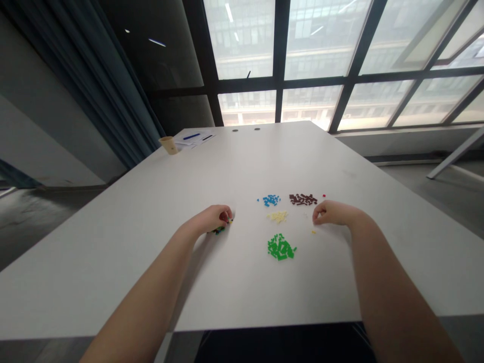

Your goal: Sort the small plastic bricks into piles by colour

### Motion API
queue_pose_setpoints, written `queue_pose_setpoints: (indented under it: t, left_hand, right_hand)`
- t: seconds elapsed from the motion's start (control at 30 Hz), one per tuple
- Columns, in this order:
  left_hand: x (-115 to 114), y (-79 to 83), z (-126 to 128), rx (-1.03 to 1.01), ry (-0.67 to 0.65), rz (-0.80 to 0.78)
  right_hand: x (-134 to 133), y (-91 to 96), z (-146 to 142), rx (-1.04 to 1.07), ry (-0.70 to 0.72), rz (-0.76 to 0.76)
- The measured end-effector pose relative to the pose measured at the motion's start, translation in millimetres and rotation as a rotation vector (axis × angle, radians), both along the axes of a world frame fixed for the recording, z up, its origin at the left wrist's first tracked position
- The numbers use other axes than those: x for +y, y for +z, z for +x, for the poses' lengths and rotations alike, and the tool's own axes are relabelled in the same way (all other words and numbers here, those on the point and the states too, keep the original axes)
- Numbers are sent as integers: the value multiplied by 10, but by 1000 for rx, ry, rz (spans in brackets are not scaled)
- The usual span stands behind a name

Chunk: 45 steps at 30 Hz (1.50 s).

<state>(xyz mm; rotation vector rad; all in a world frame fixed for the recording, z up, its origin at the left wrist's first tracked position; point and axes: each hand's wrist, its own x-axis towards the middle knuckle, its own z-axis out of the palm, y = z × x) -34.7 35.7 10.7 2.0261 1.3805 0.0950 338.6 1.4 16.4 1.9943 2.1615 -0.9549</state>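
My left hand (214,217) is closed, its fingers curled round a few small mixed-colour building bricks (227,220), partly hidden. Beneath its palm lie more dark and green mixed bricks (219,230). On the right, my right hand (328,212) rests low over the table with fingertips pinched together; what they hold, if anything, is too small to make out. A tiny orange-yellow piece (313,232) lies just below those fingertips, and a red piece (324,195) lies beyond the knuckles. Between the hands are piles of green bricks (281,248), pale yellow bricks (279,217), blue bricks (271,200) and brown bricks (303,199).
The white table (242,166) stretches away toward large windows. At its far left edge stand a paper cup (169,145) and papers with a blue pen (191,136). Two grey discs (257,129) sit at the far edge. A blue curtain (94,80) hangs at left.
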Motion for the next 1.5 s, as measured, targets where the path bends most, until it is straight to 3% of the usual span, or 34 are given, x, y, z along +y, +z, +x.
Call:
queue_pose_setpoints:
  t: [0.27, 0.53, 0.7, 0.8, 0.97, 1.03, 1.13, 1.3, 1.5]
  left_hand:
    - [-14, 38, 36, 66, -42, 99]
    - [-32, 14, 121, -25, -93, 194]
    - [-37, 46, 156, -107, -54, 202]
    - [-78, 98, 239, -331, -17, 62]
    - [-245, 98, 479, -929, 82, -383]
    - [-314, 64, 567, -1074, 97, -523]
    - [-374, 20, 644, -1136, 86, -618]
    - [-372, 8, 656, -1119, 74, -617]
    - [-366, 5, 661, -1093, 93, -580]
  right_hand:
    - [-21, 54, -110, -12, 29, 8]
    - [-34, 84, -157, 44, 27, 21]
    - [-33, 93, -160, 66, 24, 65]
    - [-31, 120, -200, 118, 30, 147]
    - [-88, 220, -422, 364, 101, 189]
    - [-135, 263, -553, 471, 139, 195]
    - [-203, 295, -752, 598, 170, 248]
    - [-275, 250, -998, 778, 176, 373]
    - [-310, 167, -1138, 794, 191, 492]
